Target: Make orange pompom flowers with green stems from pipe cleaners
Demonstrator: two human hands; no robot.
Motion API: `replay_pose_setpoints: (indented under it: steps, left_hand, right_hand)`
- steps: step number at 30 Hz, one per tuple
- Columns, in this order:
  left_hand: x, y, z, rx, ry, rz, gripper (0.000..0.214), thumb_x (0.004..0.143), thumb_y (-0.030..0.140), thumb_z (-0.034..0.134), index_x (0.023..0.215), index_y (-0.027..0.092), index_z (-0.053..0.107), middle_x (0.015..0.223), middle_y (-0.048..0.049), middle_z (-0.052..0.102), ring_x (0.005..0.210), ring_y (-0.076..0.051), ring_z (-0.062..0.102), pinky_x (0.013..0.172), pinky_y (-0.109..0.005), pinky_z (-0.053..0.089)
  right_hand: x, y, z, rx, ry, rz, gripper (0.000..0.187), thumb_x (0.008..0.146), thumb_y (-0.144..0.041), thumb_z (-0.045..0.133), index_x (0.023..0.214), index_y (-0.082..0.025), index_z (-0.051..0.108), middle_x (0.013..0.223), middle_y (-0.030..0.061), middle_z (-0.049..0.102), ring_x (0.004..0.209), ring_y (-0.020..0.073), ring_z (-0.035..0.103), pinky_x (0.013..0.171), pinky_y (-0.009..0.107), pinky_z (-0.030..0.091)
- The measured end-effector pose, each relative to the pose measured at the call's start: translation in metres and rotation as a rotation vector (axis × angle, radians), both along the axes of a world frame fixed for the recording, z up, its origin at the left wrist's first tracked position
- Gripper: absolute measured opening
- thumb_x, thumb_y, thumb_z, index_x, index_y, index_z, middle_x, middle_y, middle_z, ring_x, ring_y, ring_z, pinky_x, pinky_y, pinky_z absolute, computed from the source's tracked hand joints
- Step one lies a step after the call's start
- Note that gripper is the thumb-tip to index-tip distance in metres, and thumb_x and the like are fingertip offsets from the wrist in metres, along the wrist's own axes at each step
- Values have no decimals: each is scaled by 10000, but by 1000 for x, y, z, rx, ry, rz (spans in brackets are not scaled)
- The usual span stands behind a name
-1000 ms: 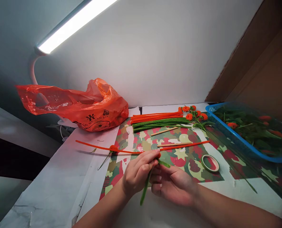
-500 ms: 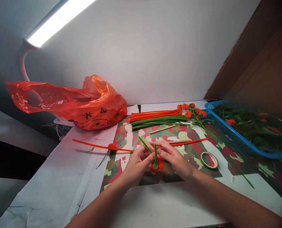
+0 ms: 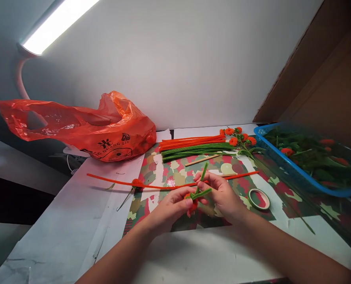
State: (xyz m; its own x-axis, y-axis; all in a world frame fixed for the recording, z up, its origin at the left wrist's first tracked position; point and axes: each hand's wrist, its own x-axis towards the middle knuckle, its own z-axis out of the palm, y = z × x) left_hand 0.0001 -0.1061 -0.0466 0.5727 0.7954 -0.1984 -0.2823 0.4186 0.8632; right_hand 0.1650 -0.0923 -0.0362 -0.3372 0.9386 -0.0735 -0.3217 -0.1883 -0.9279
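Between thumb and fingers my left hand (image 3: 169,208) pinches a small orange pipe-cleaner flower (image 3: 194,206), its petals partly covered by the fingers. A green pipe cleaner (image 3: 204,172) crosses at the flower's base, one end pointing up and the other to the right. My right hand (image 3: 225,195) is closed on the upward end with thumb and fingertips. Behind both hands a long orange pipe cleaner (image 3: 110,180) runs across the table. Another orange flower (image 3: 137,183) with a thin stem lies to the left.
Orange pipe cleaners (image 3: 193,141) and green pipe cleaners (image 3: 199,150) lie bundled behind, near a wooden stick (image 3: 201,160) and finished flowers (image 3: 233,141). A tape roll (image 3: 265,206) and a blue basket (image 3: 299,173) are at right. An orange plastic bag (image 3: 116,136) stands left, under a lamp (image 3: 59,23).
The green pipe cleaner's ends have swung from leaning left and upright to pointing up and right. My right hand has shifted slightly right and now grips one end. The view has turned a little.
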Motion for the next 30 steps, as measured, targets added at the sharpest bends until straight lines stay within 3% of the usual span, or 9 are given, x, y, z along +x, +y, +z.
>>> replay_pose_setpoints:
  steps: [4, 8, 14, 17, 20, 24, 28, 30]
  left_hand:
    - [-1, 1, 2, -18, 19, 119, 234, 703, 285, 721, 907, 186, 666, 818, -52, 666, 623, -100, 513, 595, -215, 411]
    - [1, 2, 3, -66, -57, 134, 150, 754, 281, 674, 859, 178, 643, 786, -29, 639, 595, -72, 487, 570, -191, 383]
    - [4, 2, -3, -126, -85, 209, 186, 764, 333, 671, 834, 178, 597, 661, 27, 503, 583, -68, 488, 525, -162, 353]
    - [6, 1, -5, -115, -60, 232, 194, 778, 357, 654, 829, 184, 581, 659, 29, 513, 578, -68, 496, 519, -154, 350]
    - [5, -1, -3, 11, 48, 220, 183, 808, 358, 622, 899, 200, 609, 706, 20, 557, 619, -79, 530, 546, -162, 382]
    - [0, -1, 6, 208, 198, 150, 174, 817, 343, 615, 865, 179, 647, 752, -8, 601, 646, -102, 563, 597, -200, 449]
    - [-3, 2, 12, 93, 195, 46, 217, 769, 357, 670, 814, 152, 615, 685, -14, 623, 555, -99, 575, 539, -206, 466]
    - [-2, 3, 13, 49, 180, 59, 236, 736, 355, 703, 777, 147, 599, 663, -8, 621, 546, -96, 580, 529, -199, 469]
  right_hand:
    - [1, -2, -1, 152, -65, -109, 193, 793, -359, 666, 766, -184, 588, 669, -29, 550, 575, 90, 520, 585, 230, 435]
    - [-1, -9, -4, 315, -143, -216, 142, 831, -336, 624, 781, -203, 611, 716, 3, 597, 653, 130, 555, 638, 268, 462]
    - [-6, -22, -16, 572, -344, -411, 34, 849, -213, 590, 840, -231, 618, 816, 36, 656, 803, 186, 605, 740, 335, 475]
    - [-6, -27, -17, 781, -460, -441, 128, 823, -122, 591, 861, -244, 603, 822, 33, 672, 779, 189, 603, 714, 345, 474]
    - [-4, -29, -14, 952, -508, -413, 207, 802, -68, 583, 898, -251, 592, 826, 28, 682, 773, 189, 601, 699, 344, 475]
    - [0, -27, -11, 914, -529, -424, 206, 826, -73, 556, 925, -251, 582, 815, 28, 664, 752, 179, 609, 657, 315, 485]
    - [1, -26, -11, 810, -502, -405, 173, 834, -83, 563, 894, -244, 583, 801, 17, 660, 717, 156, 619, 655, 290, 491]
    - [0, -26, -10, 819, -465, -373, 182, 822, -77, 578, 893, -244, 594, 797, 14, 667, 726, 156, 622, 669, 292, 494]
